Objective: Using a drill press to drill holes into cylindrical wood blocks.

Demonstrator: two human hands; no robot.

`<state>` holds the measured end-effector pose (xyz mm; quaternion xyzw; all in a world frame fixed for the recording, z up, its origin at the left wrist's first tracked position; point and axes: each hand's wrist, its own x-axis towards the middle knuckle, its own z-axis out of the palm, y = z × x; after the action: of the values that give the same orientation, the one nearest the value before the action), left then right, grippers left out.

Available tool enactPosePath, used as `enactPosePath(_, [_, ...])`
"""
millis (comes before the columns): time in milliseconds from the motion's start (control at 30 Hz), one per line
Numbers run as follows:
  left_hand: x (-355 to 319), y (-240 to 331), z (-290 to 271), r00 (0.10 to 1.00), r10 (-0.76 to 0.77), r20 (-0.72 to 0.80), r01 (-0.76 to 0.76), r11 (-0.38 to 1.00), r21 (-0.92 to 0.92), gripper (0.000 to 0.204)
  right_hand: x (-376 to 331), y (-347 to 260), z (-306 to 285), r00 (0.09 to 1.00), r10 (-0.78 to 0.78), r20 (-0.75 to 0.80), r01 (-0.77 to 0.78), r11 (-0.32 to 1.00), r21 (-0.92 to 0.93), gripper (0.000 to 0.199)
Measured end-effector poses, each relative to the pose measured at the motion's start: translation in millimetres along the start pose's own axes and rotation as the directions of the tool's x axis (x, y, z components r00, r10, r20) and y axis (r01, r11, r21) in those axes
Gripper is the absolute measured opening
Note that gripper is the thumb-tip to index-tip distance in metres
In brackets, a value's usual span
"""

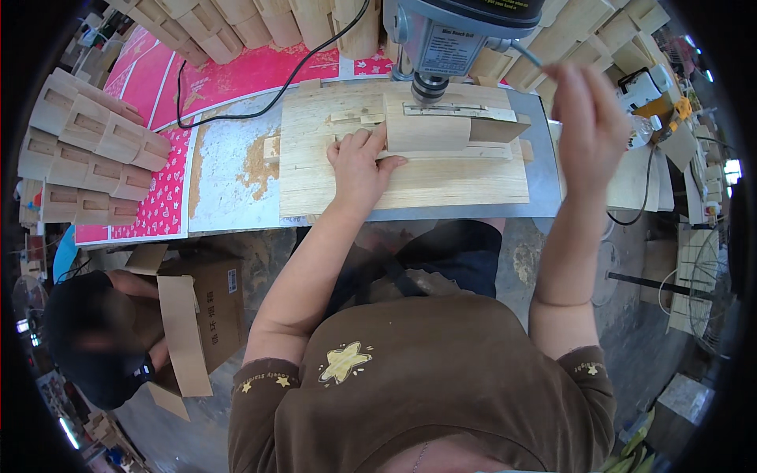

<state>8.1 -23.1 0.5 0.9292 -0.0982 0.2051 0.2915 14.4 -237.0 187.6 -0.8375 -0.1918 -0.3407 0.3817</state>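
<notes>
My left hand (pixel 359 162) rests on a wooden board jig (pixel 441 185) on the workbench, fingers pressing against the left end of a pale wooden block (pixel 426 126). That block stands under the chuck of a grey bench drill press (pixel 441 43). My right hand (pixel 587 126) is raised at the right of the drill, fingers curled around its thin feed lever (pixel 527 54). The lever's grip end is hidden by my fingers.
Stacks of slotted wooden blocks (pixel 87 150) lie at the left and along the back (pixel 260 24). A black cable (pixel 236 110) crosses the pink sheet. Another person (pixel 95 339) crouches at a cardboard box (pixel 201 315) lower left. Tools and cables sit at right (pixel 658 102).
</notes>
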Motion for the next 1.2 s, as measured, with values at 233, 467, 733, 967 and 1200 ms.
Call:
enactPosePath(233, [6,7,2,1.000,0.002,0.024,-0.001,1.000,-0.021,0.058,-69,67,68,0.946,-0.194,-0.260,0.219,0.973,0.071,0.010])
enactPosePath(467, [2,3,2,1.000,0.002,-0.011,-0.002,1.000,-0.009,0.053,-45,48,38,0.933,-0.284,-0.219,0.288,0.958,-0.016,0.009])
enactPosePath(733, [11,12,2,0.994,-0.089,0.060,0.097,0.982,-0.160,0.053,120,41,23,0.987,-0.105,-0.119,0.097,0.993,-0.070,0.033])
enactPosePath(967, [15,-2,-6,0.991,-0.118,0.068,0.133,0.945,-0.300,0.044,29,80,26,0.988,0.138,0.071,-0.146,0.982,0.120,0.020])
enactPosePath(1200, [11,-17,-36,0.992,-0.066,0.107,0.107,0.893,-0.436,0.034,-65,98,19,0.875,0.044,0.482,0.060,0.979,-0.197,0.026])
